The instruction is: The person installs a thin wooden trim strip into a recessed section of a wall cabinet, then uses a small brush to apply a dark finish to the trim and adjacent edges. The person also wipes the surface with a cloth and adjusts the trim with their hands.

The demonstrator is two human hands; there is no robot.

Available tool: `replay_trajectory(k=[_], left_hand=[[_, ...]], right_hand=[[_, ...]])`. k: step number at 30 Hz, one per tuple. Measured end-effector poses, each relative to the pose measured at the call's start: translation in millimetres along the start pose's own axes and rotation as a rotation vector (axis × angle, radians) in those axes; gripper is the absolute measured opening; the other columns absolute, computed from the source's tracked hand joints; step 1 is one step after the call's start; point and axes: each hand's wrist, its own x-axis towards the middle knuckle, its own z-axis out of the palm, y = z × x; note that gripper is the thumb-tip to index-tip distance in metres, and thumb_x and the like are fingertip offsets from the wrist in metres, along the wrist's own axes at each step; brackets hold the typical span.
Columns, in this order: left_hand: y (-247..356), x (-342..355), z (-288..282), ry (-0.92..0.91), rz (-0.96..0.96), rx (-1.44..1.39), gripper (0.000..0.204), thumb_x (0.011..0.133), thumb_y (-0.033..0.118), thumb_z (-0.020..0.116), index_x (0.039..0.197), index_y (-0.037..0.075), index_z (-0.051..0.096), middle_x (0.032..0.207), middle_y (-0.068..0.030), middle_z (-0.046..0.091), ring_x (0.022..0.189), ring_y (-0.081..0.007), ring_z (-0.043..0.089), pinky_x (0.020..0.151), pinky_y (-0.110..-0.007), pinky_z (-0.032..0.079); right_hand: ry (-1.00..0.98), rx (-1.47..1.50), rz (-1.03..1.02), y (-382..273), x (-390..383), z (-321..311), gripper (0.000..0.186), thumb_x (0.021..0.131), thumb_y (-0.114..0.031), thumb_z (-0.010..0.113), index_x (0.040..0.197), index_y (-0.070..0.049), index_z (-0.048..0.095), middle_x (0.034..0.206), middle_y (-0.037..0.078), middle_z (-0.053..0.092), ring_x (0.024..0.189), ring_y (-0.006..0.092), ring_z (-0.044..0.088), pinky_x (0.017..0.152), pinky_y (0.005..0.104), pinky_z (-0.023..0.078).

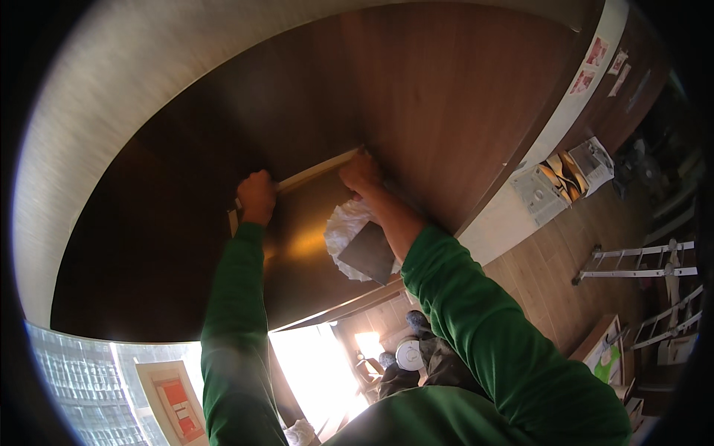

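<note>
A thin pale strip (316, 171) runs slantwise across the dark brown wood panel (431, 97) in front of me. My left hand (256, 197) is closed at the strip's left end; what its fingers hold is hidden. Farther right and slightly higher, my right hand (361, 172) has its fingers curled at the strip's other end, and their grip is hard to make out. Under my right wrist is a crumpled white cloth or paper (343, 229), with a flat dark grey square piece (368, 253) over it. I cannot tell whether my right hand holds these.
A pale curved border (97, 141) edges the panel. An open box with gloves (567, 175) is at the right, above the wood-look floor (550, 282). Metal ladders (639, 271) lie beyond. Below me are a round white-lidded thing (408, 355) and a bright window (312, 372).
</note>
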Motion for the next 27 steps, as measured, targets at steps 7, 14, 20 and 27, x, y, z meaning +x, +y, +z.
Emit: replay_trajectory(k=[7,14,20,27], left_hand=[[0,5,11,0.0,0.033,0.051,0.01,0.085,0.016,0.071,0.085,0.007,0.076,0.088,-0.0162,0.075,0.086,-0.0361,0.074,0.076,-0.045,0.06],[7,6,9,-0.016,0.043,0.052,0.01,0.085,0.016,0.071,0.085,0.007,0.077,0.089,-0.016,0.076,0.088,-0.0351,0.075,0.078,-0.044,0.06],[1,3,16,-0.012,0.016,0.063,0.01,0.085,0.015,0.071,0.084,0.008,0.076,0.089,-0.0162,0.075,0.087,-0.0359,0.074,0.078,-0.045,0.059],[8,2,10,0.043,0.024,0.027,0.01,0.085,0.016,0.07,0.083,0.007,0.075,0.089,-0.0178,0.075,0.087,-0.0359,0.074,0.077,-0.046,0.059]], right_hand=[[0.022,-0.053,-0.085,4,-1,2,0.087,0.086,-0.017,0.061,0.156,0.013,0.018,0.131,0.026,0.064,0.095,0.0338,0.075,0.081,0.0412,0.063],[0.027,-0.225,-0.165,8,5,2,0.08,0.087,-0.016,0.058,0.153,0.015,0.024,0.118,0.025,0.07,0.088,0.0329,0.075,0.074,0.0419,0.063],[-0.012,-0.035,-0.067,-1,-10,-4,0.074,0.088,-0.013,0.056,0.151,0.015,0.03,0.111,0.026,0.073,0.083,0.0327,0.076,0.072,0.0423,0.063],[0.285,-0.262,-0.172,19,11,15,0.061,0.085,-0.008,0.055,0.143,0.005,0.045,0.111,0.026,0.072,0.078,0.0342,0.076,0.062,0.0397,0.065]])
